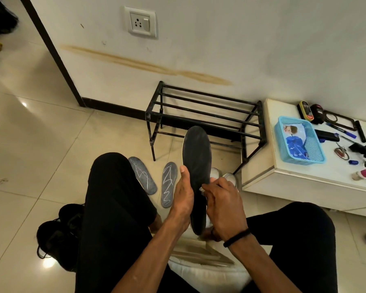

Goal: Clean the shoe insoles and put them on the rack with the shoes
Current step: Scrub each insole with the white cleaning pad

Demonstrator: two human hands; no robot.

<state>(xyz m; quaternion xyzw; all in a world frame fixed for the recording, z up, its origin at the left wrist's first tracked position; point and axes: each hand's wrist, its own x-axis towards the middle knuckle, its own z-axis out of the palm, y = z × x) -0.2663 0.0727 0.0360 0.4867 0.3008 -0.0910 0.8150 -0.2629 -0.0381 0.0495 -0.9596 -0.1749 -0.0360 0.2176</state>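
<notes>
Wide tiled floor [40,144] fills the view, and against the wall stands the black metal rack [205,119], its bars bare. To the right sits the white bench [283,176], carrying a blue basket [299,142] and a scatter of small tools and pens. Black-trousered knees frame the bottom of the shot, with a pair of black shoes [59,235] on the floor beside the left leg.

And here's the action: a dark insole [197,166] is held up nearly upright between the knees, toe end pointing at the rack. The left hand [183,199] grips it along its left edge, thumb straight up against the face, fingers curled round behind. The right hand [222,206] is at the insole's right edge, about mid-length, fingers [211,190] bunched tight on a small pale wad (a cloth or wipe, hard to say) pressed to the surface.

Two more grey insoles [169,185] lie flat on the floor just left of the hands, side by side, each with pale squiggly marks. A pair of white shoe toes [229,176] peeks out behind the right hand.
</notes>
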